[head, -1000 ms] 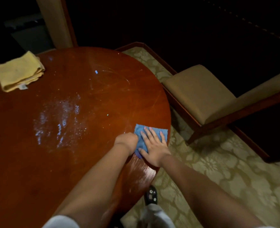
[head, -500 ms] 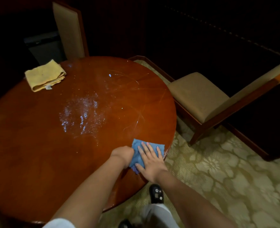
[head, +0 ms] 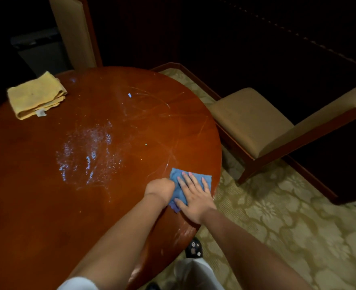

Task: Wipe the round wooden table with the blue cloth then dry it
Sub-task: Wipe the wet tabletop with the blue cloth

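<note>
Blue cloth (head: 202,178) lies crumpled flat under both hands.

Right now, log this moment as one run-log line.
phase: wiping | blue cloth: near-right table edge | right hand: flat on cloth | left hand: grips cloth | yellow towel: folded, untouched

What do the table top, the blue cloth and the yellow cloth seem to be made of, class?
Table top: apparently wood under glossy varnish, given its reddish-brown grain and reflections.
Blue cloth: soft, probably microfibre; fuzzy matt surface.
Yellow cloth: thicker folded fabric, napped, with a sewn label.
</note>
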`<state>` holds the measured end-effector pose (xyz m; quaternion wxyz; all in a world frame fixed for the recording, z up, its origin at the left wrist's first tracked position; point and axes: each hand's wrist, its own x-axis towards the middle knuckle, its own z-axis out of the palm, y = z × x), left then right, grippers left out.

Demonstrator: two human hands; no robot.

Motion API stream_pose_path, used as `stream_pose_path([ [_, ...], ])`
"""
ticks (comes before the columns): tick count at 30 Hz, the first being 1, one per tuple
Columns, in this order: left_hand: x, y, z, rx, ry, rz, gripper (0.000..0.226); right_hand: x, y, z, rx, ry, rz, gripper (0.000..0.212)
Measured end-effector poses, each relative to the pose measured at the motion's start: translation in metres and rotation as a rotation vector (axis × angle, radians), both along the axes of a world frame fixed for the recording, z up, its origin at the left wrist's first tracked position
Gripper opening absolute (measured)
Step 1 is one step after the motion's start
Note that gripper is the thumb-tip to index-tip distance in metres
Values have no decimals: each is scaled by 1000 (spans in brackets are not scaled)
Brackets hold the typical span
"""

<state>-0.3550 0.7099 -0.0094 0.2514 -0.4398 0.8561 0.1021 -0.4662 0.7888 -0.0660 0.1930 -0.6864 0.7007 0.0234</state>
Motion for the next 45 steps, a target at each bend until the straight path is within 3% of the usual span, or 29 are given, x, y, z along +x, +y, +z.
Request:
stream_pose_path([
  [5, -12, -39, -2, -21, 56, 72, 33, -2, -37, -2, 17, -10, -130, 86],
  [7, -14, -55, 3, -29, 97, 137, 30, -5, -55, -2, 39, -3, -101, 82],
  [10, -10, -76, 8, -55, 153, 212, 28, -6, -78, -5, 13, 6, -39, 93],
  [13, 2, -85, 9, -43, 141, 238, 27, -3, -94, -4, 11, 15, 52, 84],
  [17, 21, -80, 9, -42, 112, 276, 27, 5, -101, -1, 16, 26, 170, 95],
  [19, 30, -73, 10, -26, 96, 287, 27, 12, -97, 0, 26, 33, 206, 91],
  [22, 44, -57, 13, 5, 43, 276, 25, 28, -84, 0, 38, 33, 222, 75],
  [28, 71, -15, 7, 26, -47, 156, 29, 63, -43, -1, 39, 44, 194, 89],
  [37, 92, 25, -1, 17, -5, 62, 26, 85, 20, 0, 20, -9, 54, 104],
  [45, 72, 4, -7, 9, 18, 41, 26, 59, 7, 0, 26, -15, 46, 90],
])
